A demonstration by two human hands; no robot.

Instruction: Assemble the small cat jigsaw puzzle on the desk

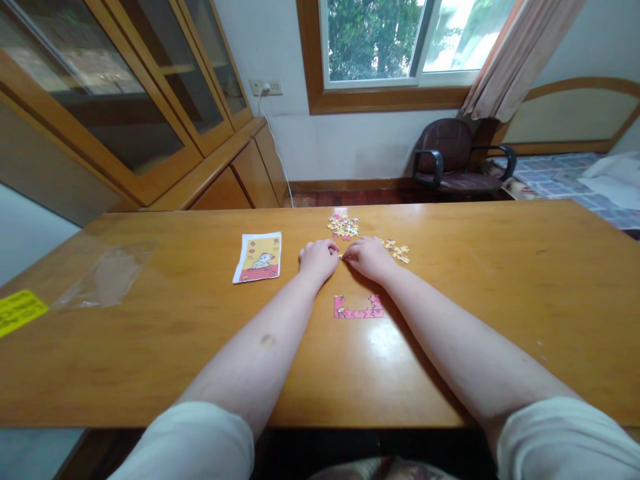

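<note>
Puzzle piece (pixel 341 256), touching right grip (pixel 367 256)

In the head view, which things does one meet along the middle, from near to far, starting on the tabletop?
U-shaped pink jigsaw section, left hand and right hand side by side, pile of loose jigsaw pieces, window, green foliage outside.
</note>
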